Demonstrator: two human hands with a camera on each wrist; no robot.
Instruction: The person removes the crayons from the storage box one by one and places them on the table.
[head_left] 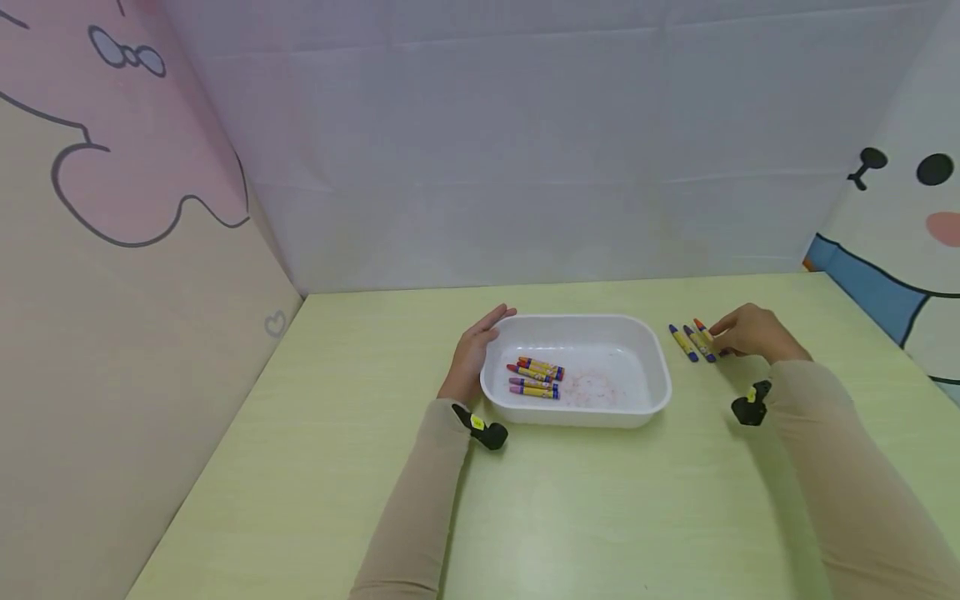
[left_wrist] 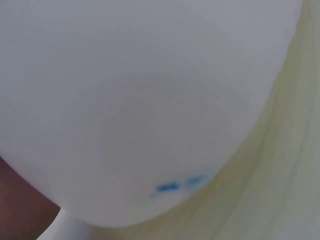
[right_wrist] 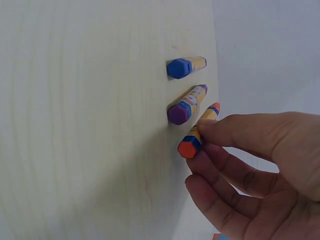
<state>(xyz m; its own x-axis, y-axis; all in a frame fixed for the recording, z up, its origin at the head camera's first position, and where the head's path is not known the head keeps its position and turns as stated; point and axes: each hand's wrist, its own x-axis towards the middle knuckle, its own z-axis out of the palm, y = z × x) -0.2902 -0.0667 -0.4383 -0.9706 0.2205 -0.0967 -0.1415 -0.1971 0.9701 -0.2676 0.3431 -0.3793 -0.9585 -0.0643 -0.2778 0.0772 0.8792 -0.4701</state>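
Observation:
My right hand (head_left: 753, 332) pinches an orange crayon (right_wrist: 189, 146) between thumb and fingertips, at the table's far right. Beside it on the table lie a purple crayon (right_wrist: 181, 111) and a blue crayon (right_wrist: 181, 67), both in yellow wrappers. The left hand (head_left: 471, 357) lies along the left end of a white plastic tray (head_left: 633, 412), its fingers fairly straight against the outer wall. Inside the tray's left half rest several crayons (head_left: 536, 383) in reds, oranges and pinks. Up close, the left wrist view shows the tray's white wall (left_wrist: 150, 100).
Everything stands on a pale green, wood-grained table (head_left: 585, 500). A white cloth backdrop (head_left: 480, 167) rises behind its far edge. Printed cartoon panels flank both sides. Faint reddish marks (head_left: 592, 387) show on the tray floor, and small blue marks (left_wrist: 168, 187) on its wall.

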